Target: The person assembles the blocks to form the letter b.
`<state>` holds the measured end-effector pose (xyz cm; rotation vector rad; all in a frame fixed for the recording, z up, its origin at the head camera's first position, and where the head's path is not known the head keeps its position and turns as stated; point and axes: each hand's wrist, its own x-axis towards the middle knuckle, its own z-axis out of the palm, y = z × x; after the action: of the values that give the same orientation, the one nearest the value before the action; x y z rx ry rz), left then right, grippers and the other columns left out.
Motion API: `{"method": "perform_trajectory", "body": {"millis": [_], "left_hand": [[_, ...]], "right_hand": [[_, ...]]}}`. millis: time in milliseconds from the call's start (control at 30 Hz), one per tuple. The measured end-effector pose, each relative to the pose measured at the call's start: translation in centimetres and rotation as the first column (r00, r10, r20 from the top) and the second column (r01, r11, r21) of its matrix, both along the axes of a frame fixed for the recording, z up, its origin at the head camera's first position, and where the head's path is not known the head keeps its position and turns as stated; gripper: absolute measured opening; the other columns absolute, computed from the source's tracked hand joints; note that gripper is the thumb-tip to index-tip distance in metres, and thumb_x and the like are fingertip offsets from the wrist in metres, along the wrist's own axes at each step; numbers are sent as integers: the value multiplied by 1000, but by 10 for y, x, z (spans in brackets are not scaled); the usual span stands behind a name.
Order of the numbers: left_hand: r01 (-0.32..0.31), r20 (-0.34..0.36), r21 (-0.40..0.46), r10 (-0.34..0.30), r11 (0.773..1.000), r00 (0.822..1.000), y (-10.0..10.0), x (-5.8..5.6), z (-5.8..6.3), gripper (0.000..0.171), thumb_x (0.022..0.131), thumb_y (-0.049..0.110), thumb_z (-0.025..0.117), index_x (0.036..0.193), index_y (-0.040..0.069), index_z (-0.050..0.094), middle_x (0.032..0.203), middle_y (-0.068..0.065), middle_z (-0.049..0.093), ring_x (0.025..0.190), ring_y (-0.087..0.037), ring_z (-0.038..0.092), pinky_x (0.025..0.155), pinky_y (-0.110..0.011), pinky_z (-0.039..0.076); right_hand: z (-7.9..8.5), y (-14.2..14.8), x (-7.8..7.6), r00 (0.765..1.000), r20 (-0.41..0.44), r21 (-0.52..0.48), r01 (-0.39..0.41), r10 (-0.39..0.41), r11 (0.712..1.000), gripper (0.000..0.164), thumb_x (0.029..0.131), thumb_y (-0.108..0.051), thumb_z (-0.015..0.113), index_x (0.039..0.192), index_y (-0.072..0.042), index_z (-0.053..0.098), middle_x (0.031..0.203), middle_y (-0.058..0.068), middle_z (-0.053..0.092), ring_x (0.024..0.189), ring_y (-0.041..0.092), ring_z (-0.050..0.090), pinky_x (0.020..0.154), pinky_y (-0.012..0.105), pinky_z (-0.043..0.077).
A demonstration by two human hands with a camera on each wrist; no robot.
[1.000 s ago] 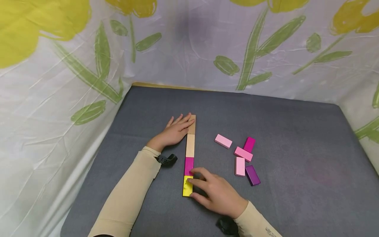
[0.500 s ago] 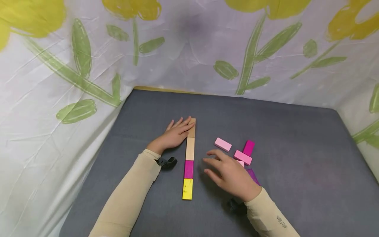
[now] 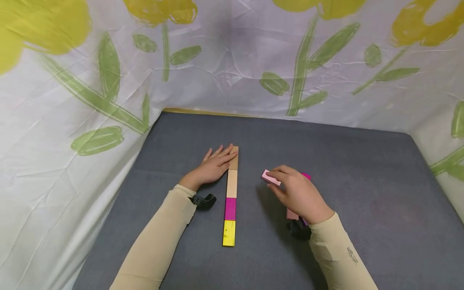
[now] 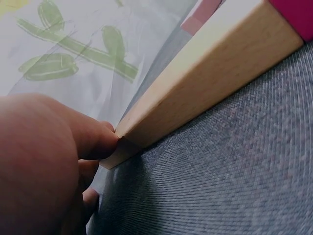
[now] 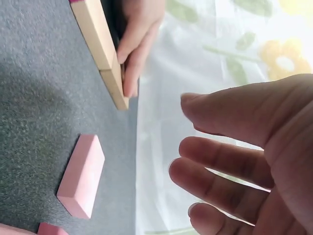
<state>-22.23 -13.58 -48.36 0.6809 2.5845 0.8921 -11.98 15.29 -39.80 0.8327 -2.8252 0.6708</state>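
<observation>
A straight row of blocks runs toward me: a tan wooden block (image 3: 235, 160) at the far end, a paler wooden block (image 3: 232, 183), a magenta block (image 3: 230, 208) and a yellow block (image 3: 228, 233). My left hand (image 3: 209, 169) rests at the far end of the row, its fingers spread over the tan block. To the right, my right hand (image 3: 300, 194) hovers above a light pink block (image 5: 82, 177). The right wrist view shows its thumb and fingers apart, with nothing between them, and the pink block lying on the cloth below.
More blocks lie mostly hidden under my right hand, among them a pink one (image 3: 292, 214) and a magenta one (image 3: 306, 176). A grey cloth (image 3: 362, 193) covers the table. A white flowered curtain (image 3: 224, 60) stands behind it and along the sides.
My right hand has left the near end of the row and moved right and away from me, over the pink block. My left hand stays on the tan block.
</observation>
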Motion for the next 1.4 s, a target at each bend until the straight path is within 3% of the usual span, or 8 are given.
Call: {"method": "perform_trajectory", "body": {"millis": [533,833,1067,1400], "left_hand": [[-27,15,9,26,1000,1000,2,3,-1,52,115,29,38,166,23,32,176,2,13,164,-29,4,129,-54,-9],[-45,-3,6,45,999,999,2,1,-1,52,114,28,39,166,23,34,176,1,15,164,-30,6,129,-54,-9],[-53,-2,8,53,999,999,3,-1,-2,52,115,28,39,166,23,33,176,1,15,164,-30,6,129,-54,-9],[-68,8,17,68,998,998,7,-4,-2,52,114,26,41,166,23,34,176,1,15,164,-30,6,128,-54,-9]], "right_hand": [[-23,3,-30,998,70,33,-5,2,999,30,91,-4,81,120,1,76,115,14,74,107,33,71,96,49,57],[-44,5,-41,998,52,84,40,-44,996,29,86,-3,83,115,0,78,108,15,74,96,35,73,90,53,58],[-50,7,-46,997,52,133,56,-63,990,29,87,0,80,116,1,77,103,16,74,90,34,73,84,50,60],[-57,5,-52,998,43,61,-39,37,997,24,86,6,79,110,0,78,99,12,74,92,31,72,87,46,60]]}}
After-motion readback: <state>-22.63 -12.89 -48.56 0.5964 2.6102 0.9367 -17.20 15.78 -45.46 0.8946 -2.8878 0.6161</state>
